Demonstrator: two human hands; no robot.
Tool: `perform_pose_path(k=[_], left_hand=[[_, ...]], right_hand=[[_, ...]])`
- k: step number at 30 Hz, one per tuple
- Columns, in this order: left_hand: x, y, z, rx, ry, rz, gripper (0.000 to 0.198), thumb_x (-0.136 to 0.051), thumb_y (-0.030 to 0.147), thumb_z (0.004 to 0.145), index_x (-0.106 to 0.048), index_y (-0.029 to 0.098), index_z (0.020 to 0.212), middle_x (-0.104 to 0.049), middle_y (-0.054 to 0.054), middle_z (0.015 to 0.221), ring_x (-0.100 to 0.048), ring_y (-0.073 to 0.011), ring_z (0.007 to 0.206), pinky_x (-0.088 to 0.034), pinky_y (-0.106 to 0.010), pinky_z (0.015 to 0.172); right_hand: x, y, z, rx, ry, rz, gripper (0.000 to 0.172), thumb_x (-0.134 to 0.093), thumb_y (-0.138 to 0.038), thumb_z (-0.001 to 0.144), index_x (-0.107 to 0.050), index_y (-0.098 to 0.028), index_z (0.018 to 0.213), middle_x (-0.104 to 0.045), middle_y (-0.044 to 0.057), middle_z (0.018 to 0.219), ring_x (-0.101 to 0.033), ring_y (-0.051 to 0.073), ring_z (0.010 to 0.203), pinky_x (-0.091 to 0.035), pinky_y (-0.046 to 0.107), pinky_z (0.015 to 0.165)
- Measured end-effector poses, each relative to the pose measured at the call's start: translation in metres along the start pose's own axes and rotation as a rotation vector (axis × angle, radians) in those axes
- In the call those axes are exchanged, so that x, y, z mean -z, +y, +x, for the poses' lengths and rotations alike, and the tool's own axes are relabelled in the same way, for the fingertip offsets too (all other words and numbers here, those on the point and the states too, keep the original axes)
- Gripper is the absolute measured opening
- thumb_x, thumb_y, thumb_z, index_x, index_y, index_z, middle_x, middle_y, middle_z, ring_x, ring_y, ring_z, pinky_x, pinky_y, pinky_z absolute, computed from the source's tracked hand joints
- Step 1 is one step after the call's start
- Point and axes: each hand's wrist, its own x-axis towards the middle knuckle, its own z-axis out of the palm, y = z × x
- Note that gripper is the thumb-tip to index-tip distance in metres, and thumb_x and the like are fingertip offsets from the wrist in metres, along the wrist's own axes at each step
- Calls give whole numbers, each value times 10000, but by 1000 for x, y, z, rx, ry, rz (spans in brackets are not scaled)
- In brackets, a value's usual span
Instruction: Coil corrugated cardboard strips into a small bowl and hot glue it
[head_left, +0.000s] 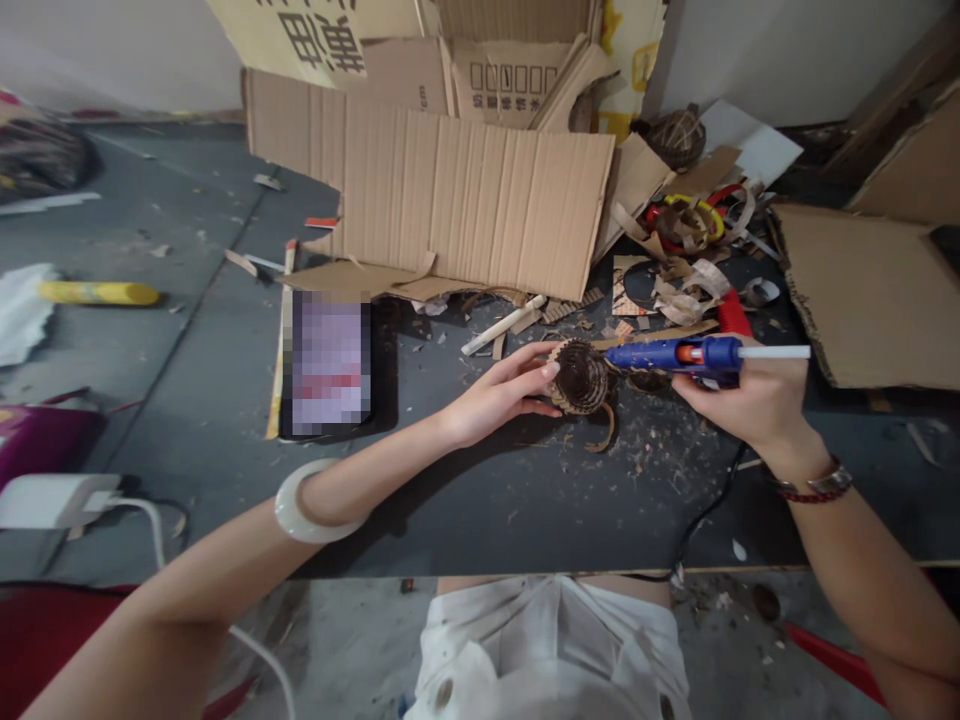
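Observation:
In the head view, my left hand [517, 385] grips a small round cup of coiled corrugated cardboard [579, 378] by its left side, thumb on the rim. The cup is tilted with its dark hollow towards me, and a loose cardboard strip [602, 430] curls from its lower edge. My right hand [757, 395] is wrapped around a blue hot glue gun [671, 354] with a white glue stick [774, 352] poking out of its rear. The gun's nozzle points left at the cup's right edge; whether it touches is unclear.
A large corrugated cardboard sheet [472, 195] stands behind my hands. Cardboard scraps [694, 285] and scissors with yellow handles [709, 215] are piled at the back right. A phone [328, 365] lies left, near a yellow glue tube or marker [97, 293]. A black cord [709, 510] runs over the table edge.

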Motion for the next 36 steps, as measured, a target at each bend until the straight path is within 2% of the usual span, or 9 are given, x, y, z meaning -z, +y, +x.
perform_pose_path(k=[6,12,17,21,24,28,32,36], left_hand=[[0,0,0,-10,-19,-2,411,-670,394,807,-564,245,1175,-591,-51,1103,-607,-148,866,-538,-316,774],[-1,0,0,-8,-8,-4,426,-678,397,801,-563,235,1179,-596,-53,1084,-602,-149,871,-537,-313,774],[-1,0,0,-21,-16,-15,410,-672,399,803,-567,234,1163,-587,-56,1110,-603,-147,861,-537,-301,755],[0,1,-1,-23,-24,-34,422,-670,391,796,-559,254,1179,-593,-46,1082,-600,-145,820,-531,-304,727],[2,1,-1,-18,-9,-55,416,-630,428,810,-553,260,1182,-622,-47,1046,-606,-158,805,-519,-313,719],[6,0,0,4,-36,-88,446,-491,570,848,-610,238,1121,-667,-82,1046,-627,-254,956,-509,-381,783],[7,3,0,35,-66,-123,480,-443,612,844,-647,238,1064,-685,-92,1037,-629,-313,1022,-521,-427,775],[6,5,-1,81,-95,-193,458,-473,589,840,-637,244,1092,-683,-92,1073,-635,-323,1032,-532,-459,784]], right_hand=[[1,-1,1,-58,-3,56,236,-691,-344,728,-634,-220,921,-720,40,796,-689,231,690,-531,331,578],[1,-1,3,-6,4,31,251,-691,-322,722,-670,-225,953,-727,29,804,-682,214,657,-511,308,559],[2,2,3,-10,19,-36,244,-696,-379,715,-670,-202,881,-715,43,743,-669,224,620,-499,317,535],[2,1,5,-98,91,-86,214,-688,-416,719,-634,-212,753,-661,41,604,-632,227,540,-484,332,508],[3,-2,7,-184,135,-51,237,-703,-423,711,-604,-208,706,-640,56,572,-621,235,523,-472,341,505],[5,-3,8,-294,128,6,321,-720,-468,691,-530,-220,617,-607,56,527,-595,227,485,-440,332,486],[5,-3,8,-365,146,42,349,-738,-499,654,-527,-221,656,-571,27,502,-558,205,457,-426,323,478],[5,-5,11,-462,124,225,341,-772,-450,630,-571,-210,766,-584,13,544,-542,172,469,-443,303,489]])
